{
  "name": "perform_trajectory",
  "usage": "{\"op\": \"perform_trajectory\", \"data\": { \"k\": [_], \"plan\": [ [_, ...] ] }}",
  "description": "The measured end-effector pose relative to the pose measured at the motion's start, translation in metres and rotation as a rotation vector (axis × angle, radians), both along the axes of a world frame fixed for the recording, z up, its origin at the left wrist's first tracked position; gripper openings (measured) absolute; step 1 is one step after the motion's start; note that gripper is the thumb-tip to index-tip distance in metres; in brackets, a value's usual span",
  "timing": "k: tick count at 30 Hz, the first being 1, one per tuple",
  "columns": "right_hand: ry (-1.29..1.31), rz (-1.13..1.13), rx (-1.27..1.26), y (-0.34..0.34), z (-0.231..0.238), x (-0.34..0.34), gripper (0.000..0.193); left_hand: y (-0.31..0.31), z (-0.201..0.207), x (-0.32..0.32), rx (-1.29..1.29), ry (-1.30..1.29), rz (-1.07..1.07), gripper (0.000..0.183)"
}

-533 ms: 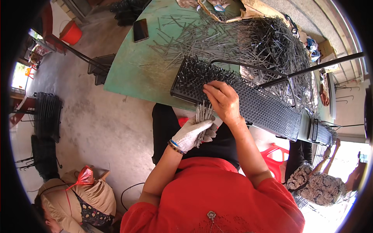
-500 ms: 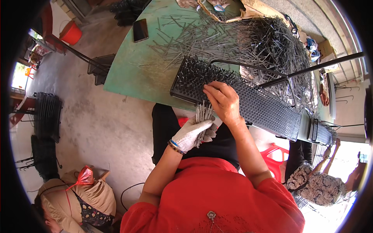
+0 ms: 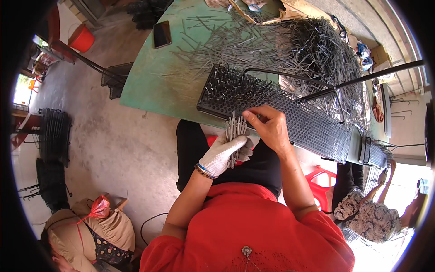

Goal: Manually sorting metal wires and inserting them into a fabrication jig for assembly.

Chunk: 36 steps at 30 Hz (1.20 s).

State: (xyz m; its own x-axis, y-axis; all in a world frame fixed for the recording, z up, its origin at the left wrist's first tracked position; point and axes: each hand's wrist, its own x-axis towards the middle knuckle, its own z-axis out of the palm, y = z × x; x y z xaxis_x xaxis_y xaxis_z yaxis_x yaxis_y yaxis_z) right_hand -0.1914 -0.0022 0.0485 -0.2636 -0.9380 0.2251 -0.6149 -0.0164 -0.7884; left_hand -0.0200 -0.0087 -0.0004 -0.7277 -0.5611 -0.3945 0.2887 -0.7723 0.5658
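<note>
My left hand (image 3: 221, 154), in a whitish work glove, is closed round an upright bundle of thin grey metal rods (image 3: 234, 129) above my lap. My bare right hand (image 3: 273, 129) is at the top of that bundle, thumb and forefinger pinched at a rod's tip; its other fingers are curled. Just beyond both hands lies a long black perforated metal rack (image 3: 317, 124) along the table's near edge. Dark short rods (image 3: 231, 88) stand packed in the holes of its left part, while the right part shows bare holes.
Loose metal rods (image 3: 326, 59) are heaped on the green table (image 3: 158, 86), with a phone (image 3: 162, 35) at its far left. A black bar frame (image 3: 362, 84) rises from the rack. Co-workers sit at lower left (image 3: 108, 226) and right (image 3: 374, 217). Dark racks (image 3: 54, 138) stand left.
My right hand has come back from the standing rods in the rack to the top of the bundle. My left hand still holds the bundle in nearly the same place.
</note>
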Motion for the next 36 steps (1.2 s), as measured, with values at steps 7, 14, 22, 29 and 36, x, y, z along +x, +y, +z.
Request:
{"op": "perform_trajectory", "data": {
  "k": [7,14,22,29,36],
  "plan": [
    [-0.450,-0.106,0.152,-0.002,-0.001,-0.011,0.021,0.000,0.007,-0.006,-0.009,-0.055,-0.056,0.028],
    [-0.373,-0.246,-0.070,-0.018,0.007,-0.013,0.021,0.002,-0.002,-0.008,0.010,-0.102,-0.053,0.026],
    [-0.047,-0.252,-0.380,-0.031,-0.005,-0.012,0.013,0.001,-0.006,-0.006,0.016,-0.141,-0.055,0.023],
    [-0.077,-0.328,-0.368,-0.030,-0.011,-0.007,0.011,0.002,-0.008,0.002,0.079,-0.138,-0.067,0.018],
    [0.034,-0.212,-0.461,-0.032,-0.019,-0.002,0.007,0.001,0.001,0.000,0.043,-0.189,-0.091,0.019]
  ]
}}
